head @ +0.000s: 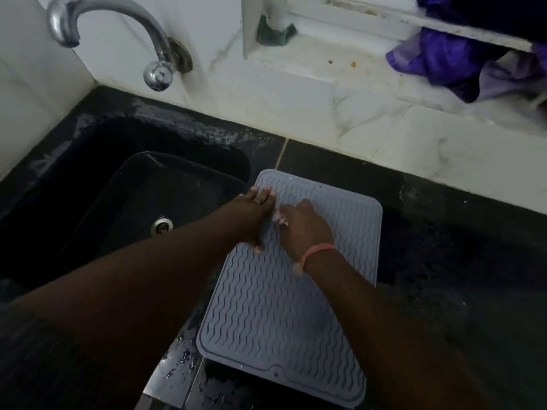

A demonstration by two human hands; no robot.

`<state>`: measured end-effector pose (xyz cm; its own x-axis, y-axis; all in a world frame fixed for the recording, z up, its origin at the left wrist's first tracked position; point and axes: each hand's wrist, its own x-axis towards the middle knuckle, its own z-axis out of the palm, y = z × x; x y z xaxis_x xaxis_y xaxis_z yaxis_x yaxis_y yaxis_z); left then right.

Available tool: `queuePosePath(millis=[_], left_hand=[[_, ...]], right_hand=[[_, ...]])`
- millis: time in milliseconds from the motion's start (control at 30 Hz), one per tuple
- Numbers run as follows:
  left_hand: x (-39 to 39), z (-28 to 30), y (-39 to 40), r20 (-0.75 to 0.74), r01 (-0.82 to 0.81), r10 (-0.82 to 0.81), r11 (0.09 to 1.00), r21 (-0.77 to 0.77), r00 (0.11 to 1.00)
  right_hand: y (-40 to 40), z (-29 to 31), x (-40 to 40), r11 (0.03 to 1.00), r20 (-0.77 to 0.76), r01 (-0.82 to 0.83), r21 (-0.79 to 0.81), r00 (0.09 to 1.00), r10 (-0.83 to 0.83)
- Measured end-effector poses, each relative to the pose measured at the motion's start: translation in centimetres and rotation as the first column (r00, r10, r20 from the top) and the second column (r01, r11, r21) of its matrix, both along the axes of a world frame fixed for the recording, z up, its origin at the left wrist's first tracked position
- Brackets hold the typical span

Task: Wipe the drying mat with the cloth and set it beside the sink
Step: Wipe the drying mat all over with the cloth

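Under both hands, on the dark wet counter (444,247) just right of the black sink (133,187), lies the drying mat (281,306), one long edge right at the basin's rim. The left hand (251,214) rests flat near the mat's far left corner, fingers straight and pressing it down, holding nothing. Just beside it the right hand (305,229) is curled, and a bit of something pale shows at its fingertips. I take that for the cloth (279,216), though most of it is hidden and I cannot be sure.

It looks like silicone to me: light, floppy, and probably a little slick where it is wet. It would likely sag if lifted by one corner, so I would take it by two opposite edges, or pin it as the left hand does while wiping. Nothing about it seems fragile.

To look at, it is a grey-blue rectangle with rounded corners, a raised border, and rows of wavy ridges running along its length. A small notch shows in the border at the near end and another at the far end. Droplets glisten on the counter by the near left corner.
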<state>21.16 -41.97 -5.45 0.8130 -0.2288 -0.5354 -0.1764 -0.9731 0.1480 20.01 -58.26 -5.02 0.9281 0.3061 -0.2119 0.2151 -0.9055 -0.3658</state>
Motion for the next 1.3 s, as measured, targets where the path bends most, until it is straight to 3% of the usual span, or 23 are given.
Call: queuePosePath(millis=[200, 367, 433, 500, 600, 700, 800, 1100, 1233, 1300], left_hand=[[-0.2, -0.4, 0.8, -0.002, 0.026, -0.026, 1.0, -0.014, 1.0], [-0.3, 0.4, 1.1, -0.002, 0.057, -0.057, 0.997, -0.051, 0.998], [-1.0, 0.8, 1.1, 0.047, 0.047, -0.043, 0.995, -0.086, 0.998], [-2.3, 1.0, 1.2, 0.116, 0.053, -0.04, 0.992, -0.111, 0.992], [-5.2, 0.7, 1.7, 0.133, 0.055, -0.044, 0.995, -0.081, 0.99], [-6.9, 0.1, 2.1, 0.046, 0.035, -0.035, 0.999, 0.007, 0.998], [-6.9, 0.6, 1.6, 0.05, 0.051, -0.055, 0.995, 0.08, 0.997], [-6.8, 1.1, 2.1, 0.043, 0.075, -0.079, 0.994, 0.086, 0.996], [-7.5, 1.7, 2.0, 0.069, 0.109, -0.119, 0.984, 0.138, 0.99], [-8.1, 1.6, 1.9, 0.113, 0.095, -0.107, 0.989, 0.112, 0.988]], right_hand=[[-0.9, 0.0, -8.9, 0.992, -0.087, -0.053, 0.119, 0.994, 0.064], [-0.7, 1.1, -7.9, 0.99, -0.253, 0.001, 0.141, 0.967, 0.035], [-0.3, 2.3, -5.2, 0.977, -0.228, 0.121, 0.176, 0.97, -0.079], [0.3, 2.5, -2.2, 0.96, -0.109, 0.234, 0.154, 0.97, -0.219], [1.7, 1.0, -0.6, 0.979, 0.038, 0.204, 0.016, 0.978, -0.204], [3.0, -0.1, -2.1, 0.98, 0.008, 0.201, -0.003, 0.98, -0.2], [3.4, 0.0, -3.5, 0.98, 0.013, 0.199, -0.016, 0.98, -0.199], [1.9, 0.8, -13.6, 0.989, -0.219, 0.081, 0.12, 0.974, -0.053], [1.1, 1.8, -12.2, 0.991, -0.333, 0.08, 0.103, 0.942, -0.042], [0.7, 2.9, -9.8, 0.989, -0.259, 0.13, 0.075, 0.96, -0.107]])
